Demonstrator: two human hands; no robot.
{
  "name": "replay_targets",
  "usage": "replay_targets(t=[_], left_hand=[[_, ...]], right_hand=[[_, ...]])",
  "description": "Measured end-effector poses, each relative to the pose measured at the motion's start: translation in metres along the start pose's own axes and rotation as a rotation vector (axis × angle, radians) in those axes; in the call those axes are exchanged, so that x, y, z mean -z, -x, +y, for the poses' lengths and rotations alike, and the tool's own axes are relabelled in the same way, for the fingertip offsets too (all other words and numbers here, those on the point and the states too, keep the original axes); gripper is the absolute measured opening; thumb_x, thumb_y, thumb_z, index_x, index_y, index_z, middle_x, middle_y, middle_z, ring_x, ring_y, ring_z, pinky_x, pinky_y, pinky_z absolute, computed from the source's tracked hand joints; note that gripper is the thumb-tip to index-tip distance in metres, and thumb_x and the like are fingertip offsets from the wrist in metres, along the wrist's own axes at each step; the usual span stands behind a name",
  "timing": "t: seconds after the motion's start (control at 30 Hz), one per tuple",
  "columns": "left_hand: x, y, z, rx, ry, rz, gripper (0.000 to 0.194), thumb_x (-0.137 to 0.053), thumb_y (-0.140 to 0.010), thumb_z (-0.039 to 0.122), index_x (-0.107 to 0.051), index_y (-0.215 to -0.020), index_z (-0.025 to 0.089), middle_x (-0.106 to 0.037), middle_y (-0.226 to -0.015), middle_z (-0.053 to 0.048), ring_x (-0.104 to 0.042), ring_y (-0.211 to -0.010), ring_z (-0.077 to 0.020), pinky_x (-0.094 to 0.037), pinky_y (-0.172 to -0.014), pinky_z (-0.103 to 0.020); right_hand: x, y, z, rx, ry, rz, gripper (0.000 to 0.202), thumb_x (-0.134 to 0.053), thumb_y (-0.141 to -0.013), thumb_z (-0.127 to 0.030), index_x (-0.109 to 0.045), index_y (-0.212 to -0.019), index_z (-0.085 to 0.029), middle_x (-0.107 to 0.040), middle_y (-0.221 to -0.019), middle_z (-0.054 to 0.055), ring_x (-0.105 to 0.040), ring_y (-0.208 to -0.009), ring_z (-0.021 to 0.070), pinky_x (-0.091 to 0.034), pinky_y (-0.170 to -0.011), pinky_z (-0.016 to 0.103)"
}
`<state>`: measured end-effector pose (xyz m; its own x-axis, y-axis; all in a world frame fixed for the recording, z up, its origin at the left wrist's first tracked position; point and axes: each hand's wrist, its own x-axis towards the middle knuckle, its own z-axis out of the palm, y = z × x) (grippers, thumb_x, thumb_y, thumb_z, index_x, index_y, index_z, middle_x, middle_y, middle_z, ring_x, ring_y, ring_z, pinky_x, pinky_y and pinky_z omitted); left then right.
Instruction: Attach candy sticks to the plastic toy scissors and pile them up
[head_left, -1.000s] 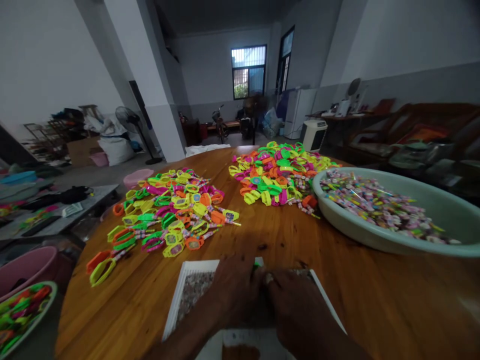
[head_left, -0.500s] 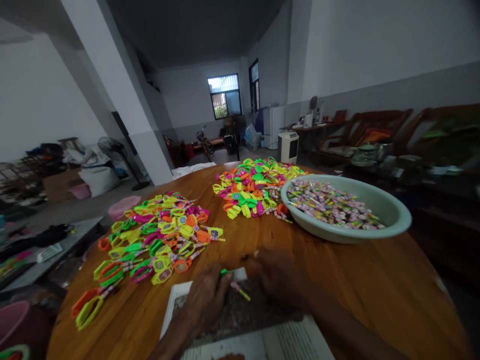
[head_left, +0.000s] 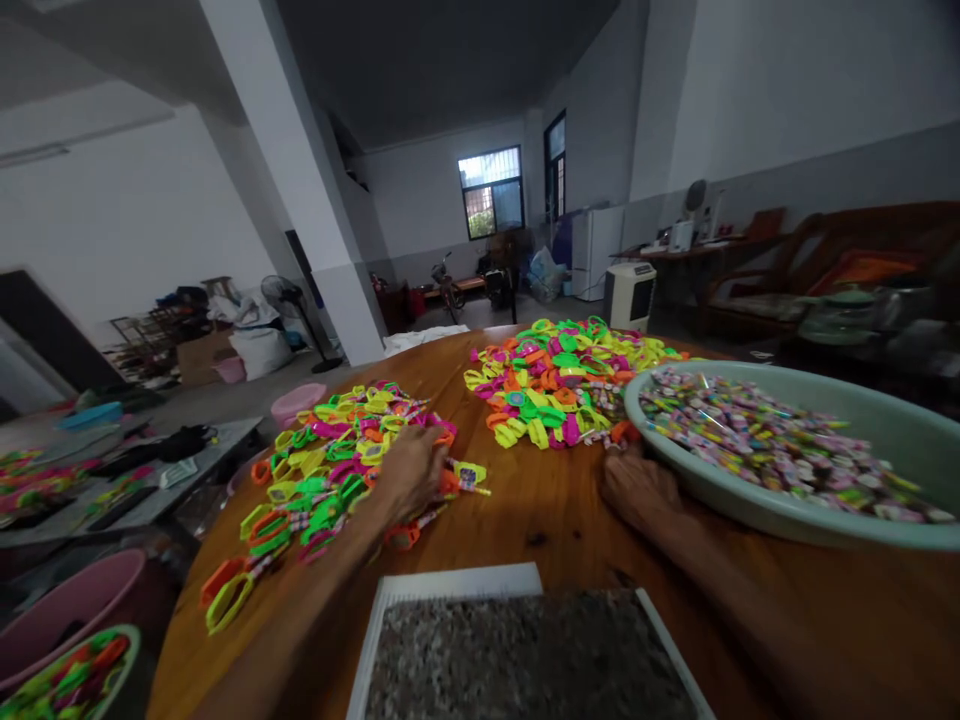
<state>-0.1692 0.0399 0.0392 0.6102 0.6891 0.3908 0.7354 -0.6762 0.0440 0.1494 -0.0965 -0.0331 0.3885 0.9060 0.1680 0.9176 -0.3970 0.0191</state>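
Observation:
My left hand (head_left: 411,468) lies over the near right part of a pile of neon plastic toy watches (head_left: 330,475); its fingertips point down among them and are partly hidden. Thin candy-like sticks in printed wrappers are attached to several of these watches. Beside the basin, my right hand (head_left: 637,485) has its fingers curled in at an orange toy watch (head_left: 624,432) at the edge of the far pile of toy watches (head_left: 559,385). A speckled stone slab (head_left: 517,655) lies on an open book (head_left: 480,580) in front of me.
A pale green basin (head_left: 757,510) full of wrapped sticks (head_left: 750,430) stands on the right of the round wooden table (head_left: 517,500). Pink tubs (head_left: 82,605) and a grey side table (head_left: 187,480) stand at the left.
Both hands have left the slab. My left hand moved forward and left to the near pile; my right went forward and right to the basin's side. The camera view has shifted left.

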Motion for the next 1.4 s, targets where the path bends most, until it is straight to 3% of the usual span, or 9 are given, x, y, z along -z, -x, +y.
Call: replay_targets(t=[0.07,0.2,0.33,0.47,0.67,0.87,1.03,1.2,1.4], left_hand=[[-0.025,-0.036,0.029,-0.106,0.045,-0.169,0.039,-0.046,-0.092,0.025,-0.056,-0.129,0.019,-0.064,-0.114,-0.012,-0.059,-0.107,-0.0250,-0.049,-0.094,-0.036],[-0.071,-0.089,0.056,-0.173,0.046,-0.263,0.043,-0.051,-0.086,0.019,-0.058,-0.128,0.023,-0.066,-0.107,-0.011,-0.063,-0.100,-0.0241,-0.051,-0.086,-0.033],[-0.093,-0.104,0.056,-0.192,0.022,-0.289,0.035,-0.050,-0.085,0.019,-0.063,-0.117,0.020,-0.066,-0.103,-0.012,-0.064,-0.097,-0.0250,-0.051,-0.082,-0.034],[-0.092,-0.099,0.052,-0.207,0.004,-0.277,0.027,-0.054,-0.086,0.025,-0.063,-0.110,0.018,-0.064,-0.104,-0.013,-0.063,-0.099,-0.0259,-0.050,-0.084,-0.034],[-0.075,-0.067,0.062,-0.205,0.017,-0.245,0.017,-0.054,-0.087,0.027,-0.058,-0.097,0.013,-0.063,-0.096,-0.012,-0.062,-0.087,-0.0232,-0.049,-0.075,-0.032],[-0.044,0.020,0.092,-0.360,0.201,-0.226,0.014,-0.053,-0.089,0.027,-0.053,-0.099,0.017,-0.061,-0.103,-0.009,-0.057,-0.096,-0.0221,-0.047,-0.083,-0.033],[-0.018,0.082,0.106,-0.495,0.476,-0.264,0.013,-0.049,-0.091,0.019,-0.050,-0.103,0.020,-0.060,-0.105,-0.007,-0.058,-0.098,-0.0208,-0.048,-0.084,-0.033],[-0.016,0.098,0.111,-0.493,0.604,-0.213,0.007,-0.049,-0.088,0.014,-0.051,-0.093,0.019,-0.060,-0.104,-0.008,-0.056,-0.100,-0.0213,-0.047,-0.088,-0.035],[-0.020,0.108,0.118,-0.484,0.587,-0.207,0.012,-0.040,-0.094,0.019,-0.052,-0.092,0.018,-0.059,-0.100,-0.009,-0.055,-0.097,-0.0196,-0.047,-0.089,-0.033]], right_hand=[[0.000,0.001,0.002,-0.003,0.004,-0.005,0.026,-0.048,-0.089,-0.020,-0.063,-0.108,-0.012,-0.065,-0.099,0.017,-0.065,-0.083,0.0243,-0.040,-0.062,0.027],[0.002,0.009,0.006,0.011,-0.005,-0.017,0.026,-0.047,-0.088,-0.023,-0.061,-0.109,-0.015,-0.064,-0.106,0.016,-0.066,-0.083,0.0253,-0.036,-0.059,0.029],[0.004,0.026,0.006,0.128,-0.061,-0.066,0.022,-0.051,-0.082,-0.016,-0.061,-0.101,-0.016,-0.066,-0.101,0.015,-0.066,-0.084,0.0254,-0.035,-0.062,0.030],[0.008,0.041,0.001,0.173,-0.090,-0.082,0.019,-0.048,-0.080,-0.010,-0.060,-0.094,-0.016,-0.067,-0.094,0.013,-0.066,-0.087,0.0271,-0.033,-0.064,0.031],[0.018,0.064,-0.006,0.169,-0.306,-0.039,0.016,-0.044,-0.089,-0.015,-0.059,-0.084,-0.016,-0.067,-0.084,0.011,-0.064,-0.081,0.0226,-0.032,-0.064,0.031],[0.038,0.129,-0.022,0.351,-0.676,0.052,0.018,-0.044,-0.093,-0.020,-0.054,-0.078,-0.018,-0.062,-0.079,0.006,-0.057,-0.075,0.0187,-0.037,-0.067,0.029],[0.036,0.172,-0.035,0.438,-0.741,0.076,0.020,-0.039,-0.096,-0.020,-0.055,-0.085,-0.018,-0.058,-0.087,0.008,-0.054,-0.082,0.0195,-0.041,-0.073,0.032],[0.035,0.181,-0.042,0.442,-0.744,0.119,0.022,-0.039,-0.097,-0.021,-0.057,-0.087,-0.016,-0.057,-0.087,0.008,-0.053,-0.084,0.0199,-0.042,-0.077,0.033],[0.039,0.182,-0.048,0.442,-0.674,0.098,0.023,-0.038,-0.098,-0.021,-0.060,-0.091,-0.016,-0.058,-0.090,0.008,-0.053,-0.088,0.0192,-0.042,-0.080,0.032]])
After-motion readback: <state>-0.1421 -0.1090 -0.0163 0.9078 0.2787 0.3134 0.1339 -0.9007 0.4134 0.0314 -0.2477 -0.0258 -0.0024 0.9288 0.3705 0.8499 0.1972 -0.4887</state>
